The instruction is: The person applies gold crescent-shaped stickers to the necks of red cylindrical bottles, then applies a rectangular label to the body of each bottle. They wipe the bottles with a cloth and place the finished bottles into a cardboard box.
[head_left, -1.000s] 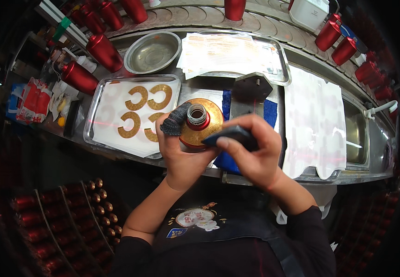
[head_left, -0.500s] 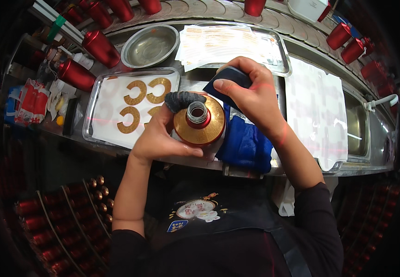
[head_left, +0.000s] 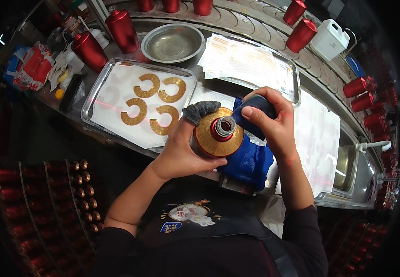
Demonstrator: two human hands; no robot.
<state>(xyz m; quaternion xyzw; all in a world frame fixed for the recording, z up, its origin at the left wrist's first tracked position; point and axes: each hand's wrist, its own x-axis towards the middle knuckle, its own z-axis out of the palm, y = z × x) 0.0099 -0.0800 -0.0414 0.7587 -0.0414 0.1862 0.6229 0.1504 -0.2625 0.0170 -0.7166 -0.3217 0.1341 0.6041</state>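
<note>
Left hand [head_left: 181,154] clamped round red-and-gold bottle [head_left: 217,138], grey fingertip cover on one finger, right hand [head_left: 269,124] closed on dark pad [head_left: 255,108] pressed beside bottle neck, blue cloth [head_left: 250,161] just under both hands

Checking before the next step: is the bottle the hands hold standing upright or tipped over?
Upright: the bottle shows its round gold shoulder and neck opening straight up at the camera, with the left hand gripping its side.

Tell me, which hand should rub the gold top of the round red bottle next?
Probably the right hand: it holds the dark blue pad against the red bottle. The left hand grips that bottle.
</note>
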